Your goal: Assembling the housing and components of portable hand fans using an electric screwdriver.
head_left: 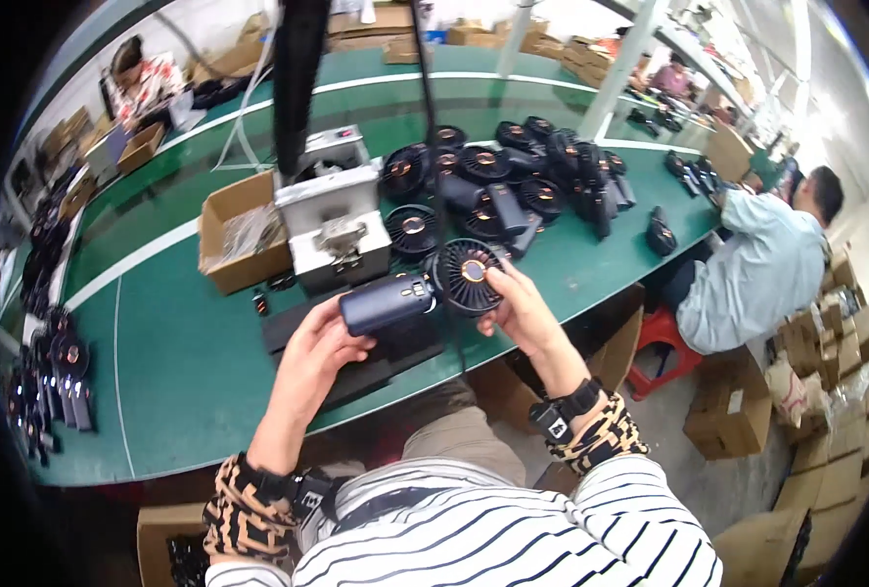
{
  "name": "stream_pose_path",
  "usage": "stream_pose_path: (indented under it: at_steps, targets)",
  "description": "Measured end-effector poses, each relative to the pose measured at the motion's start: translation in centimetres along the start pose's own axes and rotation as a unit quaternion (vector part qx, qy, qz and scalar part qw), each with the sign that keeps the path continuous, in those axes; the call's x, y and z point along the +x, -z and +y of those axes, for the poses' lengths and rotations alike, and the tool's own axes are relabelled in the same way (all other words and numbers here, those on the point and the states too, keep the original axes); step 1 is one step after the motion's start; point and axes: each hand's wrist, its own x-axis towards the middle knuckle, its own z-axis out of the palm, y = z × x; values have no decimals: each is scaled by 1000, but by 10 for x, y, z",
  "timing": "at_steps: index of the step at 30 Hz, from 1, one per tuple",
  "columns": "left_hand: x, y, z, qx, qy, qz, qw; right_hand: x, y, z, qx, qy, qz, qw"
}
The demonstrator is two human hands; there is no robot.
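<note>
Between my two hands is a dark handheld fan (388,303), held sideways above the near edge of the green table. Its handle rests in my left hand (325,338), whose fingers wrap round the handle's left end. On the right, my right hand (521,311) grips the round fan head with its copper-coloured centre. Beneath the fan lies a flat black pad (395,360). Just behind it stands a grey-white metal machine (339,220) with a small fixture on its front. A hanging black cable partly crosses the fan head.
Several dark fans (483,161) are heaped behind and right of the machine, and more fans (68,362) line the table's left edge. A cardboard box (244,235) with clear bags adjoins the machine. At right, a person (757,264) sits on a red stool (662,352) near stacked cartons.
</note>
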Motion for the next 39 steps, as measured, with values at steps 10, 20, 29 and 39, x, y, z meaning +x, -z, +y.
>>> stream_pose_path:
  at_steps: [10,20,29,39]
  targets:
    - [-10,14,-12,45,-25,-5,999,-14,159,-46,218,253,268,904]
    - [-10,11,-11,87,-28,28,995,-43,323,-110,218,371,450,782]
    - [-12,10,-14,126,-22,56,990,-53,378,-116,160,358,510,765]
    - [-11,9,-15,131,-25,71,989,-28,470,-125,71,261,577,770]
